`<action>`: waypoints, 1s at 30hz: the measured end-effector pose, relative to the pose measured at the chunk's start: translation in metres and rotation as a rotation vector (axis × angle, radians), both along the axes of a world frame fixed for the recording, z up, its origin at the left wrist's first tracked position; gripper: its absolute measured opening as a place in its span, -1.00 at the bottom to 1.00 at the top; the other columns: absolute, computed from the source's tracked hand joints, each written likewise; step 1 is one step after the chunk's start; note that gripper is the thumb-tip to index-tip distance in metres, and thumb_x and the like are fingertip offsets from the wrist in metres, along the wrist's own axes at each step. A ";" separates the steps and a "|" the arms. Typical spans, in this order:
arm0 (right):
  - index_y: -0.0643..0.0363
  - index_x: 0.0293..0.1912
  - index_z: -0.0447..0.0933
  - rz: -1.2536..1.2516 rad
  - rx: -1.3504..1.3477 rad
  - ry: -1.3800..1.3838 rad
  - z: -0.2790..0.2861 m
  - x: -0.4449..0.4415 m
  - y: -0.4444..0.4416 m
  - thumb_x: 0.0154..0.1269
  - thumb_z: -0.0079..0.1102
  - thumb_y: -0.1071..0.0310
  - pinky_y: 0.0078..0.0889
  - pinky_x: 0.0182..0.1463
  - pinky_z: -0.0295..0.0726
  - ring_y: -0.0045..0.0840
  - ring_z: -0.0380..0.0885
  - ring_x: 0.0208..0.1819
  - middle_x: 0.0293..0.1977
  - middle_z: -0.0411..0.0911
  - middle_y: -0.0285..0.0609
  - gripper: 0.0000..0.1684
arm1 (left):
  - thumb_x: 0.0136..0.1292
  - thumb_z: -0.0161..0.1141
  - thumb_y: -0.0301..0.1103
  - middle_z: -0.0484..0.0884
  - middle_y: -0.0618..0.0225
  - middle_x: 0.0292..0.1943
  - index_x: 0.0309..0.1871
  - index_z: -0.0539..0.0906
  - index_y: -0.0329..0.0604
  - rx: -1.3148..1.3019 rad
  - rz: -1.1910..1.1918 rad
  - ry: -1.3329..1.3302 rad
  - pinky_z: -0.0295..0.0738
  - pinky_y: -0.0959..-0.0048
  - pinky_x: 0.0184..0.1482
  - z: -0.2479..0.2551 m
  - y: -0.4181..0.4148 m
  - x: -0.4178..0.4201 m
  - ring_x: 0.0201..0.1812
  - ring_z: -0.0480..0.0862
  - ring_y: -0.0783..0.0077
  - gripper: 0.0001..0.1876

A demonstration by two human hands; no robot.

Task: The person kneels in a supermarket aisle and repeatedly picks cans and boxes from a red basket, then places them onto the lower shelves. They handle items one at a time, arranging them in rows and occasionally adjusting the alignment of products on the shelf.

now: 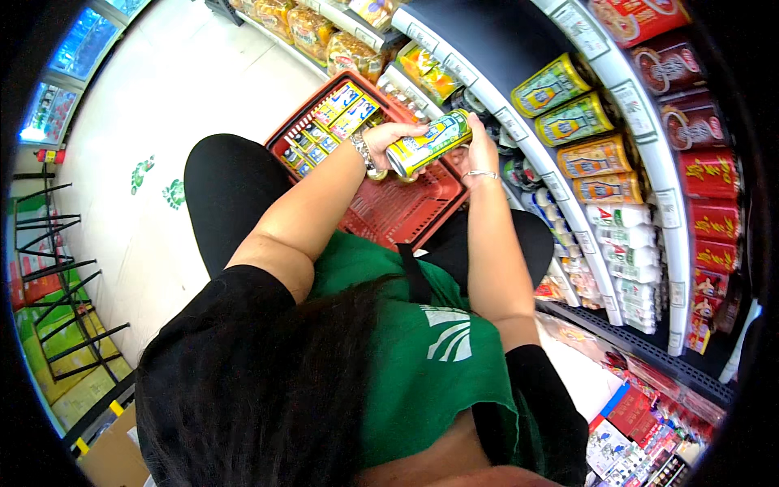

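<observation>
A yellow-and-green drink can [435,141] lies tilted between my two hands above a red plastic shopping basket [405,210]. My left hand [386,143] grips its lower end, thumb along the top side. Around the upper end, nearest the shelf, are the fingers of my right hand [479,143]. Packs of small yellow, blue and black cartons or cans [331,125] sit in the far part of the basket. Small round gold shapes show just under my left hand; what they are is unclear. Bracelets circle both wrists.
To the right, curved shelf edges [511,122] carry price tags. Similar green-yellow cans [572,119], orange cans [593,161] and white bottle packs [624,240] stand there. Bagged bread [310,30] lines a farther shelf. A black wire rack [61,243] is at left, on the pale floor [128,231].
</observation>
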State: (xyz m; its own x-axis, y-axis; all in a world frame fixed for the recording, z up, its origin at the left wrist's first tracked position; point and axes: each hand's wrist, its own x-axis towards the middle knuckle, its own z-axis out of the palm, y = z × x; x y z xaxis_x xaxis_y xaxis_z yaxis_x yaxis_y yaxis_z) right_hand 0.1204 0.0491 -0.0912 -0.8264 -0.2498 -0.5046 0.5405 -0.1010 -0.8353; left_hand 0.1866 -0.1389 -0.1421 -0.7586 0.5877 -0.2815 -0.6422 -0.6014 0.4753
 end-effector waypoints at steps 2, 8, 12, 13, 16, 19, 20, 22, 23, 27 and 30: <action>0.12 -0.12 0.51 -0.102 -0.092 0.040 0.006 0.013 0.008 0.37 0.06 -0.11 -0.51 -0.49 0.44 -0.59 0.50 -0.49 -0.40 0.54 -0.28 -0.54 | 0.33 0.15 -0.06 0.68 0.07 -0.11 0.17 0.48 -0.24 0.092 0.000 0.017 0.65 0.12 -0.14 0.013 0.019 0.001 -0.19 0.71 0.18 -0.51; 0.23 0.13 0.36 -0.289 -0.122 0.223 0.015 0.035 0.003 0.48 -0.03 0.07 -0.34 -0.07 0.60 -0.44 0.58 -0.12 -0.11 0.55 -0.14 -0.54 | 0.47 -0.02 -0.10 0.50 0.30 0.21 0.45 0.16 -0.13 -0.184 0.357 0.188 0.48 0.41 0.16 0.043 0.092 -0.001 0.16 0.54 0.45 -0.41; 0.26 0.24 0.25 -0.289 -0.111 0.319 0.030 0.047 -0.011 0.51 -0.13 0.15 -0.41 0.03 0.54 -0.46 0.53 -0.03 0.00 0.49 -0.10 -0.52 | 0.45 -0.01 -0.05 0.48 0.21 0.22 0.44 0.16 -0.21 -0.363 0.407 0.290 0.42 0.47 0.16 0.066 0.082 0.004 0.16 0.52 0.47 -0.36; 0.26 0.26 0.23 -0.256 -0.095 0.367 0.034 0.048 -0.018 0.52 -0.13 0.15 -0.41 0.04 0.53 -0.46 0.53 -0.01 0.02 0.47 -0.09 -0.51 | 0.44 -0.01 -0.04 0.48 0.19 0.22 0.44 0.17 -0.23 -0.375 0.434 0.313 0.41 0.48 0.17 0.072 0.075 0.004 0.16 0.52 0.47 -0.36; 0.25 0.38 0.09 -0.162 -0.047 0.476 0.046 0.052 -0.042 0.53 -0.15 0.15 -0.43 0.13 0.48 -0.44 0.47 0.09 0.14 0.41 -0.05 -0.41 | 0.43 -0.01 -0.05 0.48 0.16 0.22 0.42 0.20 -0.28 -0.363 0.563 0.353 0.39 0.49 0.18 0.086 0.055 -0.002 0.16 0.51 0.46 -0.37; 0.24 0.41 0.05 -0.144 0.091 0.598 0.060 0.044 -0.068 0.53 -0.15 0.16 -0.43 0.15 0.47 -0.45 0.46 0.12 0.17 0.39 -0.03 -0.39 | 0.42 0.00 -0.09 0.53 0.13 0.12 0.35 0.27 -0.35 -0.326 0.713 0.379 0.41 0.46 0.13 0.095 0.039 -0.016 0.09 0.53 0.44 -0.41; 0.24 0.42 0.03 -0.136 0.114 0.631 0.066 0.042 -0.074 0.53 -0.16 0.19 -0.42 0.16 0.46 -0.45 0.44 0.13 0.20 0.37 -0.03 -0.39 | 0.41 0.01 -0.10 0.56 0.12 0.07 0.31 0.31 -0.34 -0.275 0.740 0.405 0.44 0.44 0.10 0.097 0.033 -0.022 0.05 0.56 0.41 -0.44; 0.26 0.42 0.03 -0.105 0.153 0.700 0.076 0.036 -0.087 0.54 -0.16 0.21 -0.42 0.19 0.43 -0.45 0.43 0.14 0.20 0.37 -0.02 -0.40 | 0.40 0.01 -0.08 0.60 0.09 0.00 0.24 0.37 -0.35 -0.191 0.806 0.458 0.47 0.39 0.07 0.101 0.023 -0.035 0.02 0.60 0.34 -0.47; 0.27 0.42 0.03 -0.069 0.155 0.774 0.079 0.034 -0.095 0.54 -0.16 0.22 -0.43 0.20 0.42 -0.45 0.42 0.15 0.20 0.36 -0.01 -0.40 | 0.40 0.01 -0.07 0.60 0.08 0.00 0.24 0.37 -0.35 -0.168 0.864 0.481 0.47 0.38 0.07 0.104 0.018 -0.042 0.02 0.60 0.32 -0.46; 0.21 0.47 -0.12 -0.049 0.424 0.909 0.079 0.042 -0.128 0.54 -0.18 0.28 -0.37 0.09 0.54 -0.42 0.48 0.09 0.21 0.33 0.03 -0.34 | 0.38 -0.01 0.00 0.63 0.05 -0.04 0.22 0.38 -0.34 -0.208 1.024 0.433 0.50 0.34 0.01 0.105 -0.009 -0.057 -0.03 0.64 0.23 -0.43; 0.32 0.47 -0.21 0.034 0.432 0.969 0.072 0.053 -0.152 0.52 -0.17 0.36 -0.38 0.27 0.34 -0.36 0.31 0.25 0.35 0.13 0.08 -0.30 | 0.36 -0.02 0.05 0.66 0.07 -0.12 0.20 0.39 -0.28 -0.030 1.059 0.425 0.53 0.32 -0.08 0.105 -0.036 -0.072 -0.14 0.68 0.25 -0.43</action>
State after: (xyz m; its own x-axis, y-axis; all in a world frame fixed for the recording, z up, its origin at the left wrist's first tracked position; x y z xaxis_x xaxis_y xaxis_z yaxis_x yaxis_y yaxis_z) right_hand 0.1730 -0.1028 -0.0188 -0.9194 -0.2367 0.3142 -0.3779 0.3100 -0.8724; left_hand 0.1147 -0.1745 -0.0371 -0.9065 -0.4067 0.1133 0.3970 -0.7299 0.5564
